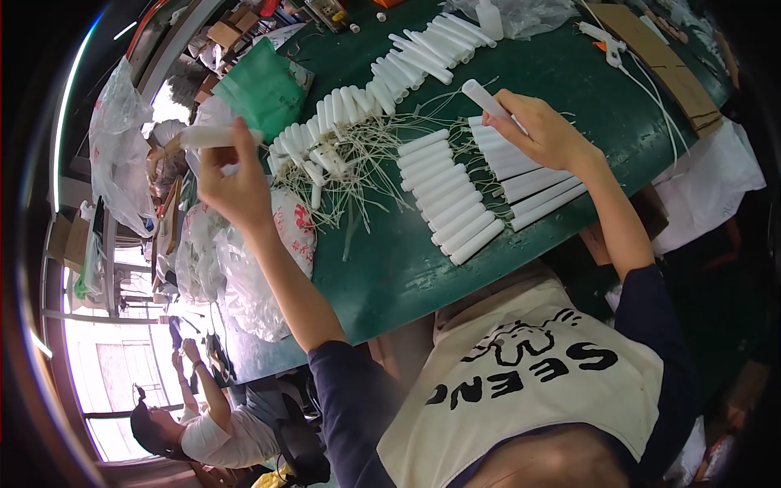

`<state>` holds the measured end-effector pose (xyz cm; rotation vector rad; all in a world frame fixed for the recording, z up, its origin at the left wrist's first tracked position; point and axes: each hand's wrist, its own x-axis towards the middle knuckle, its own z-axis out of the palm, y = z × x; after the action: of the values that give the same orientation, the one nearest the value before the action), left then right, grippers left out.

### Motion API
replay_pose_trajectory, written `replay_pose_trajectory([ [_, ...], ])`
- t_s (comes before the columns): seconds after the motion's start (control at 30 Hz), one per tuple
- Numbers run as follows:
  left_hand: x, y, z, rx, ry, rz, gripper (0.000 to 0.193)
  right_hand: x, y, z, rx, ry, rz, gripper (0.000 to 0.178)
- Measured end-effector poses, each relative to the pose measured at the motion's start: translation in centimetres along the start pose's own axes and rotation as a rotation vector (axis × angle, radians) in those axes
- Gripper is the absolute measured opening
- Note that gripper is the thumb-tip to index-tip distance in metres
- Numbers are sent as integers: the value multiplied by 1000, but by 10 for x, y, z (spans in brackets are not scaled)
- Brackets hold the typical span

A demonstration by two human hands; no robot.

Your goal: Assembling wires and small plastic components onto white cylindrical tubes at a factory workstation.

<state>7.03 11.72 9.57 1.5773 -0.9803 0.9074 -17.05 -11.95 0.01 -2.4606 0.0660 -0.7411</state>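
Observation:
My left hand (pixel 237 189) is raised over the left side of the green table, its fingers closed on a white tube (pixel 203 137) that is smeared by motion. In my right hand (pixel 549 137) another white tube (pixel 482 98) is pinched between thumb and fingers, tilted over the table. Below it lies a neat stack of white tubes (pixel 451 195), side by side. Thin pale wires show between this stack and a second row of tubes (pixel 541 189) to its right. Left of these is a tangle of pale wires (pixel 346 179), fanning out from a heap of white tubes (pixel 329 114).
Farther back, more tubes (pixel 423 53) run in a line. A green bag (pixel 264 81) and clear plastic bags (pixel 244 272) crowd the left. A glue gun (pixel 604 42) with a white cord lies by cardboard (pixel 663 61) at right. Another person (pixel 220 431) sits at lower left.

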Motion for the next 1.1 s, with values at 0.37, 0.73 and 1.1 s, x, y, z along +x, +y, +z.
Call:
replay_pose_trajectory([
  [0.37,-79,-108,-7,520,-1211,-629,54,-4,-2,0,30,55,14,24],
  [0.73,-71,-193,34,671,-548,-633,51,-3,-10,-4,-9,25,23,24],
  [1.1,6,-81,-25,548,-255,-420,42,-7,-10,-10,-33,-19,120,24],
])
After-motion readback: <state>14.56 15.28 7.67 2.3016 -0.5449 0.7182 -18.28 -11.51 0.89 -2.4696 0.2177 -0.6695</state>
